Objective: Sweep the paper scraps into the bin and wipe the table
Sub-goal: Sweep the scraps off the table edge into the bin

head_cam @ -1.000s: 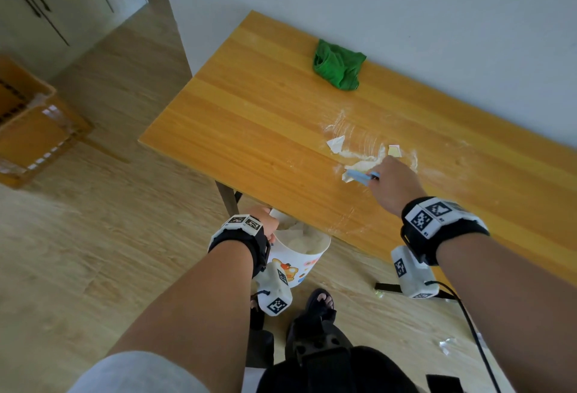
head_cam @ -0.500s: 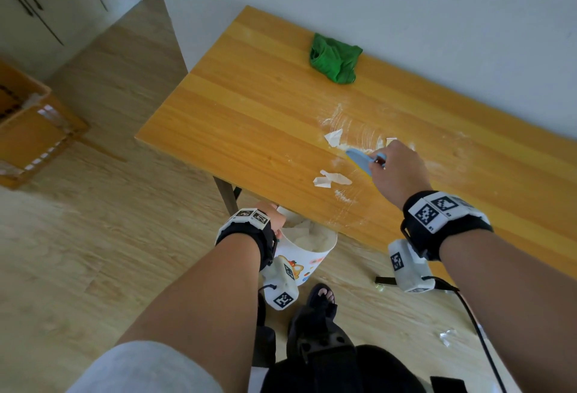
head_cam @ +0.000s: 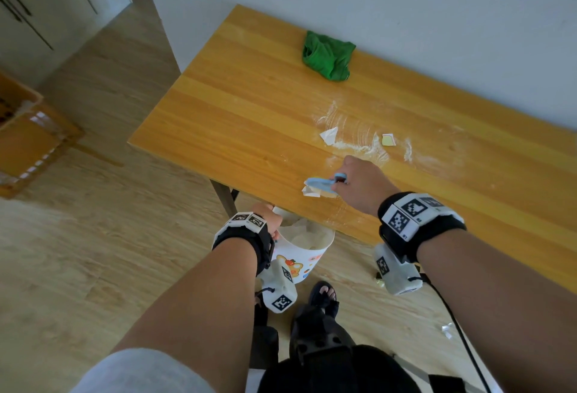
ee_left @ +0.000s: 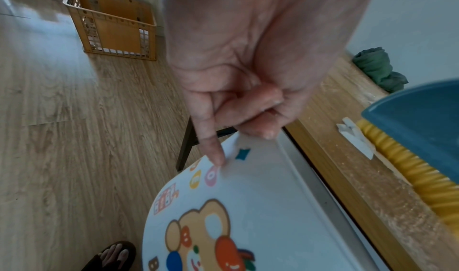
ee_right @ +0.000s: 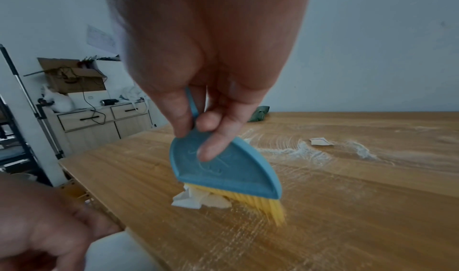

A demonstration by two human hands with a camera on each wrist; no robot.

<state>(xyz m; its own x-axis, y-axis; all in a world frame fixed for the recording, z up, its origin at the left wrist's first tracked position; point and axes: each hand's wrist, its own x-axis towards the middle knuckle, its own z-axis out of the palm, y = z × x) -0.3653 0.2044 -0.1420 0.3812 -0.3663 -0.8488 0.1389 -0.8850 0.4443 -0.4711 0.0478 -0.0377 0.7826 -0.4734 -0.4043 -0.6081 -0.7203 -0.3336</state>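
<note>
Sweeping scraps to the table point(head_cam: 218, 130) edge above the bin point(head_cam: 307, 257).

Right hand point(head_cam: 363, 185) grasps one brush point(ee_right: 223, 169) by its handle; left hand point(head_cam: 270, 219) pinches the bin rim, just below the edge. The scraps should be light, limp and easily scattered. Count: one crumpled clump point(ee_right: 196, 198) at the bristles, two scraps point(head_cam: 328, 135) farther from the edge; one green cloth point(head_cam: 327, 55) by the wall.

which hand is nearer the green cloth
Right. The right hand, gripping the brush, is over the table, partway toward the green cloth. The left hand holds the bin below the table's near edge, farther off.
</note>
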